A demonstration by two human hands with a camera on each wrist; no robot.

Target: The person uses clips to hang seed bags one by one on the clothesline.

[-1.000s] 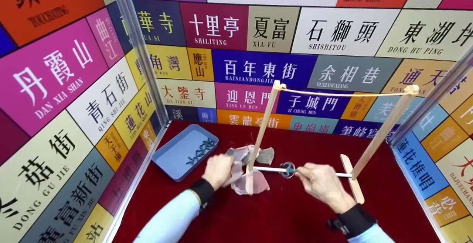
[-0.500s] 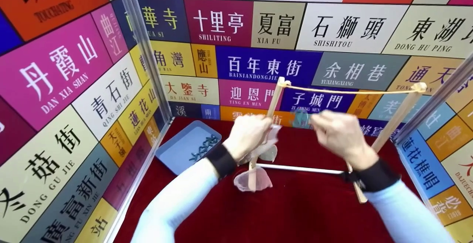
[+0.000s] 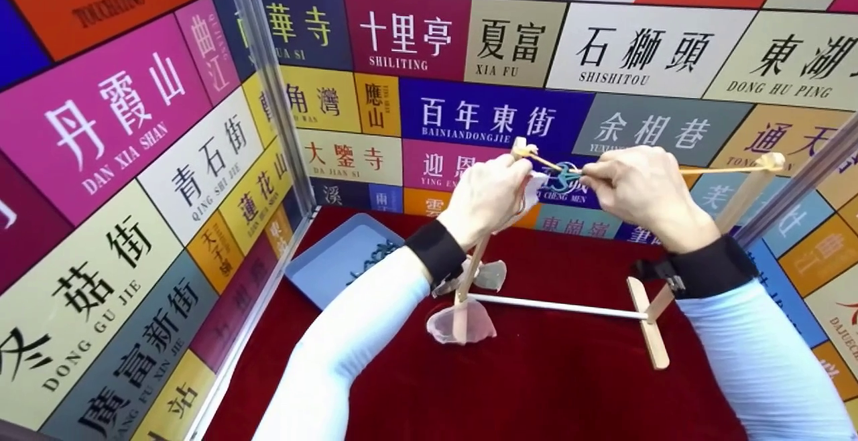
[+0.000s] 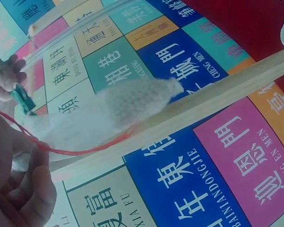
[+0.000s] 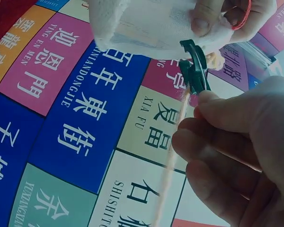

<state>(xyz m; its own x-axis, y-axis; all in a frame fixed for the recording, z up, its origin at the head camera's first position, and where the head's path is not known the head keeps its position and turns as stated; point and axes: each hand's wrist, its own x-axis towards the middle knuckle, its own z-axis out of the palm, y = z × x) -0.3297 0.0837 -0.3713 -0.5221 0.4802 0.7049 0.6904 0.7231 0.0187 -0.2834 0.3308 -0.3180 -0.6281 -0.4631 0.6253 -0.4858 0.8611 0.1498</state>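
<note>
My left hand (image 3: 488,193) is up at the left end of a tan cord (image 3: 724,170) strung between two wooden posts. It holds a thin white sock (image 5: 146,28) with a red edge by that edge; the sock hangs beside the left post (image 4: 217,104). My right hand (image 3: 647,190) pinches a green clothespin (image 5: 195,66) between thumb and forefinger. That clothespin is at the cord, close to the sock; whether it bites on either, I cannot tell. At the left post's foot lie a sheer pink piece of fabric (image 3: 462,324) and a greyish one (image 3: 493,275).
A blue tray (image 3: 315,280) with several green clothespins (image 3: 372,263) stands at the left on the dark red cloth (image 3: 536,387). A white rod (image 3: 556,304) joins the rack's wooden feet. Printed panels rise behind and at both sides.
Both hands have risen from the rack's low rod to the cord. The left brought the white sock up; the right brought the green clothespin up to the cord's left end.
</note>
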